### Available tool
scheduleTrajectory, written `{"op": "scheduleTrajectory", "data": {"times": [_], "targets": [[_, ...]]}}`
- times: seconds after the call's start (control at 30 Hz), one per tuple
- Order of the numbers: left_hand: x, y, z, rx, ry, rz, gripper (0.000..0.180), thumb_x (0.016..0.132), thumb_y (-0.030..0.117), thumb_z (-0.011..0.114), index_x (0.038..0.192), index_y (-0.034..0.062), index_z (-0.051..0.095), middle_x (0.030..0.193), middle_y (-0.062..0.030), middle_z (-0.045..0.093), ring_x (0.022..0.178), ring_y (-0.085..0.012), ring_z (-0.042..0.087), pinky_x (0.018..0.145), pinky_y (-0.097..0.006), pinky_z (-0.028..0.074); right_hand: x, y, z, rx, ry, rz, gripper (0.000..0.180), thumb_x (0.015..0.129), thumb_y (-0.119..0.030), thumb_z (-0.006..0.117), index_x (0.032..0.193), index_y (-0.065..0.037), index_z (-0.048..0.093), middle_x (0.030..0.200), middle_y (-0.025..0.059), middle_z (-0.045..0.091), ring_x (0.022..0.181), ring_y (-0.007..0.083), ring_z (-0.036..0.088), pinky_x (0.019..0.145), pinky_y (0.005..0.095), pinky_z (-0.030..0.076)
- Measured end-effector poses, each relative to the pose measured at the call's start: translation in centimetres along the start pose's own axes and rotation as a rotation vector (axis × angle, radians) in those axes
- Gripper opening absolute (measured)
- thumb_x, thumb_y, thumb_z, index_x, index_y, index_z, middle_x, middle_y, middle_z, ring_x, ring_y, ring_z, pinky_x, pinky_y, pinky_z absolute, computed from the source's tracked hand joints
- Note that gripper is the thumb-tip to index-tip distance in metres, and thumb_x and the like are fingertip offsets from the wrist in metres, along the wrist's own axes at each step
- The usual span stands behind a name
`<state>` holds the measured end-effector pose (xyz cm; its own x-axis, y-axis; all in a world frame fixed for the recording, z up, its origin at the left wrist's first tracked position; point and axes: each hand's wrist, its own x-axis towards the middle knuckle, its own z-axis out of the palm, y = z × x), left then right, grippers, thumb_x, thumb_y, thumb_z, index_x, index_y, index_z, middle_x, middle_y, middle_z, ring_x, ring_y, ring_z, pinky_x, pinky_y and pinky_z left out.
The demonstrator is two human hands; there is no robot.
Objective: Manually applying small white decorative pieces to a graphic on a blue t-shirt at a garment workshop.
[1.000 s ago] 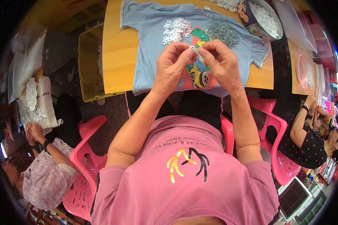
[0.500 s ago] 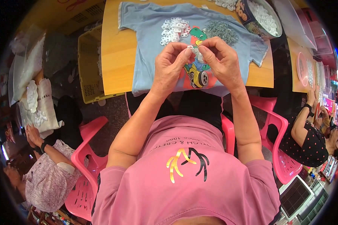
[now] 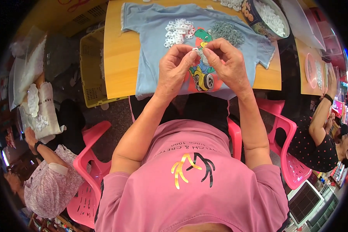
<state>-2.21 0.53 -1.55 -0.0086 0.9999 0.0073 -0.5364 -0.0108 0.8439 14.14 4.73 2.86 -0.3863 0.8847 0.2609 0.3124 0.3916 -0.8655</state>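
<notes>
A small white plastic clip is pinched between the thumb and forefinger of my left hand. My right hand is closed in a pinch right beside it; whatever its fingertips hold is hidden. Both hands are above a light blue T-shirt with a dinosaur print, spread over the table. On the shirt, beyond my left hand, lies a pile of white plastic clips. Past my right hand is a heap of small grey metal pieces, like screws or nails.
A round tin full of white pieces stands at the table's back right. A yellow crate is on the left. Co-workers sit on either side, near pink chairs; a pink basin lies on the right-hand table.
My hands stay almost in place, still pinched around the clip. The right-hand co-worker's arm has reached farther forward, and the left-hand co-worker's hands have shifted slightly.
</notes>
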Motion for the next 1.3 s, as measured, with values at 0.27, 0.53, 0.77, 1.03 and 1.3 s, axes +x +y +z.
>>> {"op": "scheduleTrajectory", "data": {"times": [0.27, 0.53, 0.77, 1.03, 1.3], "targets": [[0.0, 0.2, 0.1, -0.002, 0.027, -0.023, 0.018, 0.094, 0.013, 0.063, 0.104, -0.0009, 0.059, 0.092, -0.0053, 0.065, 0.083, -0.0104, 0.061, 0.075, -0.024, 0.049, 0.0, -0.2, 0.8, -0.023, 0.036, -0.023, 0.012, 0.090, -0.009, 0.065, 0.095, 0.002, 0.061, 0.082, 0.0014, 0.061, 0.073, 0.0076, 0.060, 0.064, 0.0219, 0.047], [0.0, -0.3, 0.0, 0.013, 0.057, 0.011, 0.016, 0.094, 0.012, 0.063, 0.104, -0.0006, 0.059, 0.092, -0.0043, 0.065, 0.083, -0.0082, 0.060, 0.074, -0.022, 0.048, -0.6, 0.0, 2.4, 0.089, 0.123, 0.022, 0.009, 0.092, -0.006, 0.063, 0.094, 0.002, 0.061, 0.080, 0.0014, 0.061, 0.069, 0.0067, 0.059, 0.059, 0.0200, 0.047], [-0.2, -0.2, 0.0, 0.031, 0.073, 0.048, 0.014, 0.094, 0.011, 0.062, 0.103, -0.0003, 0.059, 0.090, -0.0033, 0.065, 0.080, -0.0068, 0.060, 0.072, -0.021, 0.049, -0.4, 0.0, 2.5, 0.121, 0.106, 0.053, 0.007, 0.091, -0.004, 0.063, 0.094, 0.002, 0.062, 0.081, 0.0025, 0.063, 0.069, 0.0077, 0.060, 0.060, 0.0217, 0.049], [-0.4, -0.2, 0.7, 0.259, 0.092, 0.086, 0.011, 0.094, 0.009, 0.062, 0.098, -0.0005, 0.060, 0.087, -0.0021, 0.065, 0.078, -0.0060, 0.061, 0.069, -0.020, 0.050, -0.7, 0.1, 1.8, 0.042, 0.083, 0.117, 0.010, 0.091, -0.005, 0.063, 0.096, 0.004, 0.063, 0.084, 0.0048, 0.066, 0.073, 0.0101, 0.063, 0.062, 0.0232, 0.050], [0.2, 0.0, 0.4, 0.176, 0.071, 0.057, 0.012, 0.094, 0.011, 0.061, 0.098, 0.0001, 0.060, 0.083, -0.0026, 0.065, 0.075, -0.0066, 0.059, 0.067, -0.020, 0.047, 0.3, -0.5, -0.6, 0.002, -0.047, 0.003, 0.012, 0.089, -0.006, 0.065, 0.097, 0.002, 0.062, 0.088, 0.0068, 0.063, 0.075, 0.0137, 0.064, 0.063, 0.0278, 0.051]]}}
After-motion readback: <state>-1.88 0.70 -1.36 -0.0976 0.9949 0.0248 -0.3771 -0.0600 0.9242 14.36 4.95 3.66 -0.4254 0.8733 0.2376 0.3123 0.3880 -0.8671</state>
